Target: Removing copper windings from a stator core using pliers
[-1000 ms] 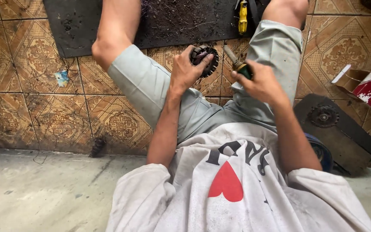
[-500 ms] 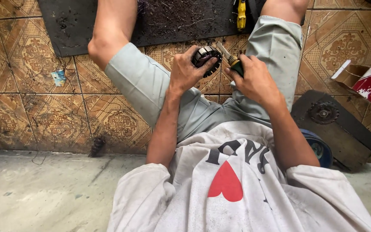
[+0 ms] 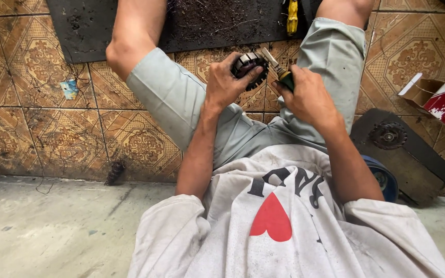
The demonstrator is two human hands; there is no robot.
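Your left hand [image 3: 226,82] is raised over your lap, fingers clamped round a dark round motor rotor [image 3: 248,66]. Your right hand [image 3: 305,98] grips a green-handled screwdriver [image 3: 278,69], tip angled onto the rotor. Red-and-white carton [image 3: 433,98] lies open on the tiled floor [image 3: 42,128], far right. Small blue scrap [image 3: 70,88] left.

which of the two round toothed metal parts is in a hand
The dark toothed round part gripped in the left hand, against the right hand's screwdriver. The other toothed round part lies untouched on the dark slab at right.
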